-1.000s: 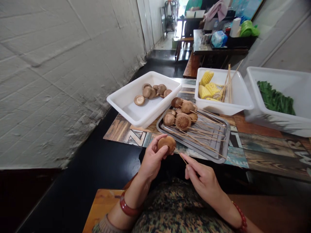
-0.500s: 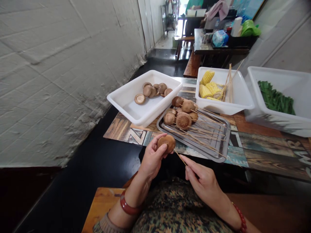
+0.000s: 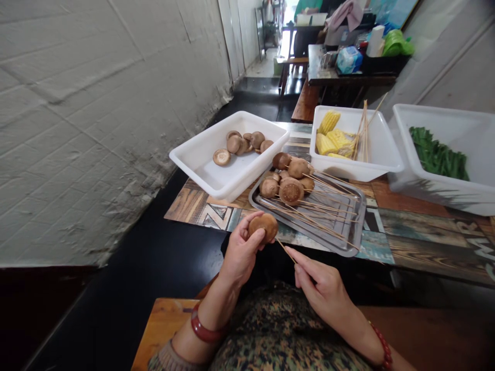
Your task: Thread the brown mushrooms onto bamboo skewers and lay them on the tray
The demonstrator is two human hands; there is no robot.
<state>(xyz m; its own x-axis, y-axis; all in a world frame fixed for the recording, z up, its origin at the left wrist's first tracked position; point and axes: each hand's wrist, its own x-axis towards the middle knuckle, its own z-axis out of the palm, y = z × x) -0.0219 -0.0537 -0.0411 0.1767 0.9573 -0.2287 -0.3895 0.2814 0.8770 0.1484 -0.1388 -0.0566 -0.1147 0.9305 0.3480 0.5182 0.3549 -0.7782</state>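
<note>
Between the thumb and fingers of my left hand (image 3: 242,252) is a brown mushroom (image 3: 263,228), its cap facing up. My right hand (image 3: 323,283) pinches a thin bamboo skewer (image 3: 285,249), whose upper end meets the mushroom's lower right edge; whether the tip is inside is hidden. Just beyond my hands lies a metal tray (image 3: 350,247) bearing several skewered mushrooms (image 3: 291,191), their sticks pointing right. Loose mushrooms (image 3: 234,144) rest in a white plastic bin (image 3: 201,172) behind and left of the tray.
Farther right, a white bin (image 3: 356,169) contains yellow corn pieces (image 3: 328,143) and upright skewers (image 3: 363,134). Beside it, another white bin (image 3: 441,193) holds green leaves (image 3: 439,157). A wall (image 3: 96,118) runs along the left. A second table (image 3: 348,81) and a person in green (image 3: 309,5) are at the back.
Almost nothing differs. The whole view has shifted very slightly, while both hands keep the mushroom and skewer in nearly the same pose.
</note>
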